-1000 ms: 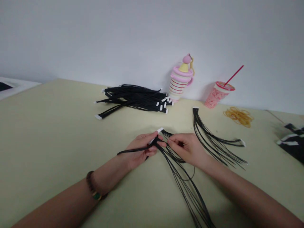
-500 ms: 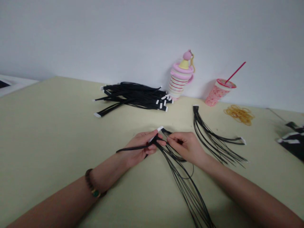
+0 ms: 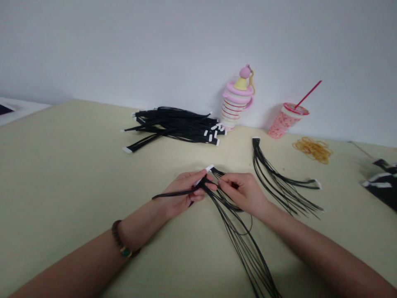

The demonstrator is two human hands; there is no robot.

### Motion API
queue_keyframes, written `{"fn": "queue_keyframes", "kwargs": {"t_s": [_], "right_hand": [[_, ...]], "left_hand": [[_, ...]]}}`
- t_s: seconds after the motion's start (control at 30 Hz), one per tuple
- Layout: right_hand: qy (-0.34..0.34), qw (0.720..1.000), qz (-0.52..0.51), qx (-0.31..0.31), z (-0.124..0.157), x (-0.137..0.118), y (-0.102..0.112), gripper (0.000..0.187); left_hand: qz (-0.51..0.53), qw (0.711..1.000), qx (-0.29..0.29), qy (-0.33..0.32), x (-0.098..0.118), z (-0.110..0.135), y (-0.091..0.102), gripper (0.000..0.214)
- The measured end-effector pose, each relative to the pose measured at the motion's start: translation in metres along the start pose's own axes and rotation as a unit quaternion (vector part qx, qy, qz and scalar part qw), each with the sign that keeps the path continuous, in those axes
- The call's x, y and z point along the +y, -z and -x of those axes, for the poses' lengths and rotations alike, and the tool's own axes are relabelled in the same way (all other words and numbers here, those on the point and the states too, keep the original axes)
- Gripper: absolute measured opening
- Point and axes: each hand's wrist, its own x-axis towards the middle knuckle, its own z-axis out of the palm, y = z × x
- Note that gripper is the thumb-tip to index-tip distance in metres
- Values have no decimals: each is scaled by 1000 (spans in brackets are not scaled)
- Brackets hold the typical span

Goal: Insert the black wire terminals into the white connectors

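My left hand (image 3: 186, 190) grips a black wire harness (image 3: 228, 217) near its white connector, with thumb and fingers closed around that end. Thin black wires fan out from there toward the lower right, and one bundle runs left over my wrist. Close beside it, my right hand (image 3: 243, 190) pinches one or more of the harness wires between thumb and forefinger. A white connector (image 3: 210, 167) shows just past my left fingertips. Exactly which wires my right fingertips hold is hard to make out.
Behind my hands lies a pile of black harnesses (image 3: 173, 124) with white connectors. A single harness (image 3: 273, 174) rests to the right. Farther back are a pink tumbler (image 3: 232, 107), a red cup with a straw (image 3: 283, 120), yellow rubber bands (image 3: 313, 150) and dark items (image 3: 383, 188).
Almost nothing differs. Both hands keep their hold on the harness, and a loose wire loop below my right hand has shifted very slightly.
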Motion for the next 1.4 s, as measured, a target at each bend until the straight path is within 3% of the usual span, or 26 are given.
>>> {"fn": "queue_keyframes", "kwargs": {"t_s": [0.57, 0.8, 0.93, 1.0, 1.07, 1.13, 1.2, 1.23, 1.3, 1.4], "right_hand": [[3, 1000, -15, -1, 1, 2, -3, 24], [21, 1000, -10, 11, 4, -1, -5, 27], [-2, 1000, -15, 23, -1, 0, -1, 22], [-41, 996, -77, 22, -5, 0, 10, 19], [-117, 970, -212, -2, -8, -2, 28, 21], [-187, 915, -357, -29, -10, -4, 47, 25], [-213, 880, -422, -49, -10, -3, 62, 25], [-216, 876, -428, -53, -10, -1, 66, 24], [-206, 899, -384, -38, -10, 8, 68, 24], [-151, 967, -205, -6, -12, 27, 58, 27]], "left_hand": [[-51, 998, -38, -17, -1, 0, 0, 23], [-116, 992, -19, -37, -1, 4, -6, 23], [-110, 992, 7, -57, -3, 2, -7, 24], [-117, 990, 28, -76, -2, 1, -7, 26], [-136, 984, 57, -103, 0, 1, -7, 27], [-169, 973, 87, -132, 3, 1, -6, 28], [-219, 959, 100, -149, 6, 2, -4, 29], [-246, 952, 99, -150, 7, 2, -3, 30], [-295, 940, 88, -145, 9, 2, -2, 31], [-353, 920, 79, -149, 12, 2, 1, 31]]}}
